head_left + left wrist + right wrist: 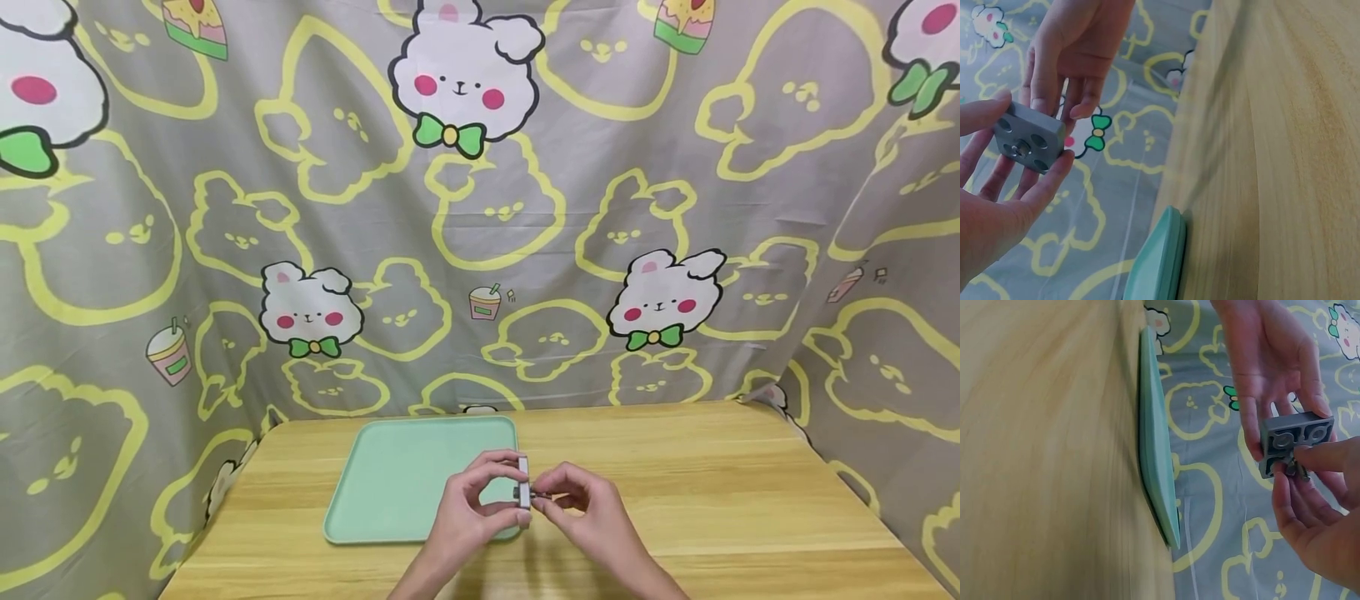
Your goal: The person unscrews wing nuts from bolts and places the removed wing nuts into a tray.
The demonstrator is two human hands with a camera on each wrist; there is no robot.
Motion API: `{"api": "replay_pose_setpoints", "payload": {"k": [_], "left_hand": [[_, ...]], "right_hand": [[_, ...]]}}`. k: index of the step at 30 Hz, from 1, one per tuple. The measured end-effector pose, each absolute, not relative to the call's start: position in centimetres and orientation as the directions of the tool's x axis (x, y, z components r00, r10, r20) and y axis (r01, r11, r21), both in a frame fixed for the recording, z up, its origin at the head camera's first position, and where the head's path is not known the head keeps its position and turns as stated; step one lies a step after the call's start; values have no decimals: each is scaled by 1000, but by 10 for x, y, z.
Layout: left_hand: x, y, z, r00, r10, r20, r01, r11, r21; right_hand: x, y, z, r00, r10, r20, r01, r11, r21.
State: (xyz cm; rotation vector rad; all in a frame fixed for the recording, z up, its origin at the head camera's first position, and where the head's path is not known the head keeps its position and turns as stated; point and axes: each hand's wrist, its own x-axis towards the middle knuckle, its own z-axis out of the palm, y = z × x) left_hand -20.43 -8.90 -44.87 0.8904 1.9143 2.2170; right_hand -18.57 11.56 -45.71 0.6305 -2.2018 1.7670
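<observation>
My left hand (467,506) holds a grey square block (524,479) on edge, thumb below and fingers above, in front of the tray's right side. In the left wrist view the block (1030,136) shows several round holes, with a bolt (1020,149) at its middle. My right hand (592,506) pinches the small metal hardware on the block's other side. The right wrist view shows that face with ribbed recesses, and a threaded end (1303,471) sticks out beside the right fingertips, which partly hide the hardware. I cannot tell whether a nut is on it.
A light green tray (405,475) lies on the wooden table (697,475), left of centre and partly behind the left hand. Grey cloth (525,217) with cartoon prints hangs around the back and sides of the table.
</observation>
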Motion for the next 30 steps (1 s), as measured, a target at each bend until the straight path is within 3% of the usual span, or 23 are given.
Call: {"api": "replay_pose_setpoints", "payload": {"k": [3, 7, 12, 16, 20, 25, 30], "left_hand": [[-204, -90, -448, -826, 420, 376, 308, -222, 925], [-204, -91, -447, -820, 423, 385, 314, -230, 921], [-204, -92, -447, -814, 426, 396, 319, -241, 916], [-205, -92, -447, -811, 421, 407, 332, -243, 912], [-205, -91, -447, -822, 404, 402, 337, -224, 914], [-206, -90, -445, -847, 373, 379, 326, -199, 924], [-209, -85, -439, -833, 370, 411, 357, -208, 911]], "right_hand": [[-187, 114, -460, -787, -180, 590, -617, 222, -755], [-189, 114, -463, -622, -221, 751, -775, 307, -552], [-192, 114, -464, -481, -266, 836, -860, 327, -391], [-190, 115, -460, -545, -275, 792, -828, 326, -456], [-186, 122, -449, -724, -257, 640, -689, 325, -648], [-189, 131, -435, -919, -191, 344, -385, 264, -884], [-196, 136, -426, -968, -197, 157, -186, 137, -973]]}}
